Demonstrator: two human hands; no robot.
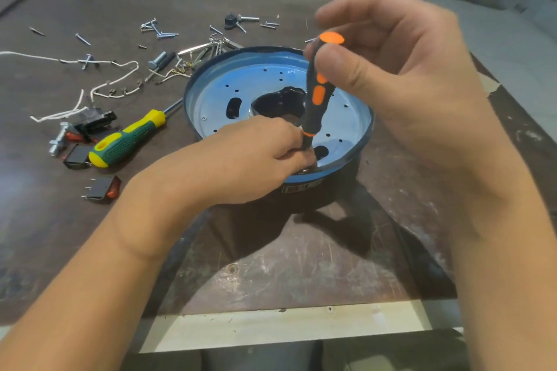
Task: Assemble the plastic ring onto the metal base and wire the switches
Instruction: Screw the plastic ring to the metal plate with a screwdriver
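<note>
I see both forearms reaching in over table (pixel 301 250). Left hand (pixel 265 156) low on near rim of metal base (pixel 346 123), fingers curled, pinching lower shaft of black-orange screwdriver (pixel 316 93). Right hand (pixel 391 69) above it, thumb and fingers gripping handle top; tool near upright, tip hidden behind left fingers. Black plastic ring (pixel 319 194) directly under base. Left of base: green-yellow screwdriver (pixel 126 138), shaft pointing at base wall; rocker switches (pixel 102 188) near it, clear of both hands. Farther: white wires (pixel 114 81), loose screws (pixel 159 30).
</note>
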